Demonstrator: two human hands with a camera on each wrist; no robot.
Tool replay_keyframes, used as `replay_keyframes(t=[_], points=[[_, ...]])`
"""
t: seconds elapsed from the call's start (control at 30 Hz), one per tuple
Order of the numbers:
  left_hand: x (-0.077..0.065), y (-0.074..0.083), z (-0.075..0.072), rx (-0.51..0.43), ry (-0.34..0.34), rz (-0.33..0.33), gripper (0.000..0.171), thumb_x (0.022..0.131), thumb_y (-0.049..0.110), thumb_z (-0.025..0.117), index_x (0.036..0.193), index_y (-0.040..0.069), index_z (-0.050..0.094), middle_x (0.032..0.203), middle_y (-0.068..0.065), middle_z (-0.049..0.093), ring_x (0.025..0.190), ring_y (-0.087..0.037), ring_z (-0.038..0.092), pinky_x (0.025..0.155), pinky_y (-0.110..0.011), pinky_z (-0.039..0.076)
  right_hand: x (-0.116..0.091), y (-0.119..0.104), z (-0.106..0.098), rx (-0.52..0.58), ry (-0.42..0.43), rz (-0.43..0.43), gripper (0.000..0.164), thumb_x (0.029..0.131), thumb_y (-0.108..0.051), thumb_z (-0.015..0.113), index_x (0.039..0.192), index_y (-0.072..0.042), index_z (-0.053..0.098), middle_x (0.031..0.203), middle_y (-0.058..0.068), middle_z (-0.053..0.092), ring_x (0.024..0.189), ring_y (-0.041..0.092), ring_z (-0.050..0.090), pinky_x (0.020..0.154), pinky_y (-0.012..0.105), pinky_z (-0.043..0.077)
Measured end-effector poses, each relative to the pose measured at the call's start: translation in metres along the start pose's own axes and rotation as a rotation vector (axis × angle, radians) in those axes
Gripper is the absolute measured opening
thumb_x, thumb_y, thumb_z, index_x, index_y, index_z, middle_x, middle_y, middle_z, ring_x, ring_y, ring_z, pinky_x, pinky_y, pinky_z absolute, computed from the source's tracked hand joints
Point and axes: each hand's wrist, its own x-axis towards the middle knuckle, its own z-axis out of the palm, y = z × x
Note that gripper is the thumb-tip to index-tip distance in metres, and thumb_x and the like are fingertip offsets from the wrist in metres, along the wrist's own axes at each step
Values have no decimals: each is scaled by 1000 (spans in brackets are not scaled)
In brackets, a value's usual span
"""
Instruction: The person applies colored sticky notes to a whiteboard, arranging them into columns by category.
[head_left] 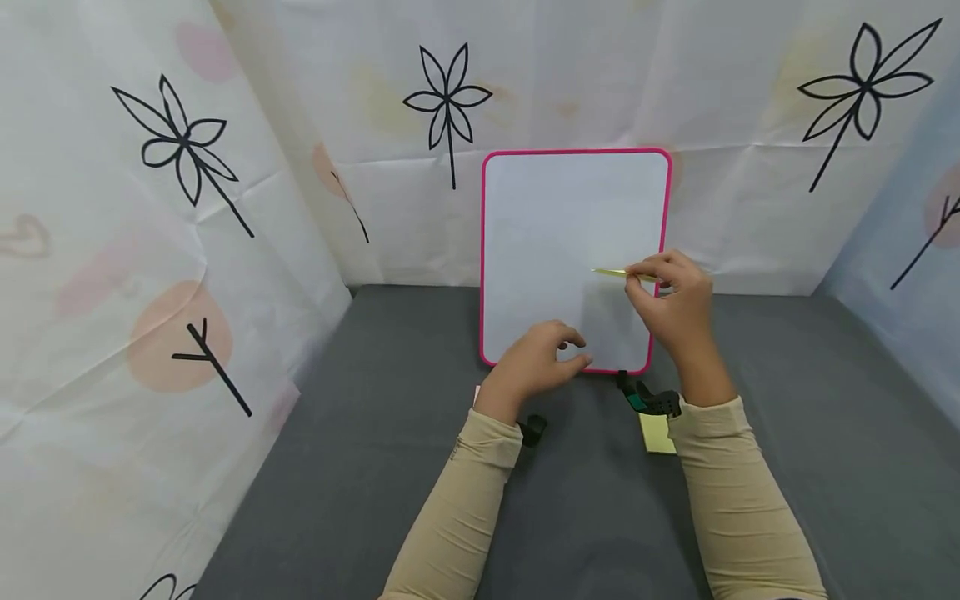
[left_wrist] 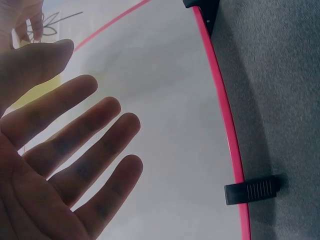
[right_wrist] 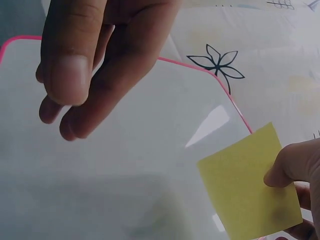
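A yellow sticky note (head_left: 609, 272) is pinched between the thumb and fingers of my right hand (head_left: 672, 296), in front of the whiteboard's right side. The head view shows the note nearly edge-on; its square face shows in the right wrist view, the sticky note (right_wrist: 245, 185) being held by its edge. The pink-rimmed whiteboard (head_left: 558, 217) stands upright against the back wall, its surface unmarked. My left hand (head_left: 536, 360) hovers before the board's lower edge, holding nothing. Its fingers (left_wrist: 75, 130) are spread and slightly bent, apart from the note.
A yellow sticky-note pad (head_left: 657, 435) lies on the grey table (head_left: 585, 517), partly hidden by the right sleeve. A black clip (left_wrist: 252, 190) grips the board's pink rim. A pale pink edge (head_left: 476, 393) peeks out beside the left wrist. Flower-patterned cloth (head_left: 360, 100) hangs behind.
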Motion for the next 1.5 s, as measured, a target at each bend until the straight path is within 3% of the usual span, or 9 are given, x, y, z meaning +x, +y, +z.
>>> replay_keyframes(t=[0.2, 0.4, 0.67, 0.83, 1.07, 1.33, 1.5], points=[[-2, -3, 0, -20, -7, -44, 34, 104, 27, 70, 130, 6, 74, 134, -5, 71, 122, -27, 68, 103, -35, 56, -1, 1, -5, -22, -2, -2, 10, 91, 1, 73, 92, 4, 82, 94, 20, 72, 86, 28, 61, 77, 17, 41], [0, -11, -1, -33, 5, -55, 33, 104, 26, 70, 129, 6, 74, 134, -5, 71, 120, -26, 68, 103, -37, 56, 1, 4, -5, -14, -16, 15, 11, 92, 1, 72, 93, 4, 82, 95, 20, 73, 87, 26, 61, 78, 28, 45], [3, -17, -3, -53, 14, -48, 32, 103, 25, 71, 127, 4, 74, 132, -8, 71, 119, -28, 69, 104, -39, 56, -1, 11, -4, 18, -49, 54, 11, 91, 1, 72, 92, 1, 83, 95, 18, 72, 87, 30, 59, 77, 17, 41], [3, -20, -3, -52, 14, -60, 31, 103, 24, 71, 126, 4, 75, 132, -8, 72, 119, -28, 69, 104, -39, 56, -3, 17, -1, -1, -81, 59, 11, 91, 0, 73, 92, 0, 84, 95, 17, 72, 84, 34, 59, 74, 20, 40], [3, -21, -3, -47, 19, -58, 31, 103, 25, 71, 126, 5, 75, 132, -8, 72, 118, -27, 69, 104, -39, 56, -5, 22, 1, -24, -126, 66, 10, 91, 0, 74, 93, -1, 84, 95, 16, 72, 82, 33, 58, 74, 36, 43], [7, -21, 1, -43, 8, -39, 32, 103, 26, 71, 126, 4, 75, 131, -9, 72, 118, -27, 69, 103, -38, 56, -5, 22, -1, -47, -203, 78, 11, 91, -1, 72, 93, -2, 83, 96, 16, 73, 83, 30, 60, 72, 27, 40], [8, -17, 5, -11, 34, -27, 32, 103, 25, 71, 128, 4, 74, 132, -9, 72, 117, -27, 69, 102, -38, 57, -5, 22, -1, -69, -276, 95, 13, 93, -4, 71, 95, -1, 83, 101, 16, 74, 90, 31, 63, 75, 33, 43]])
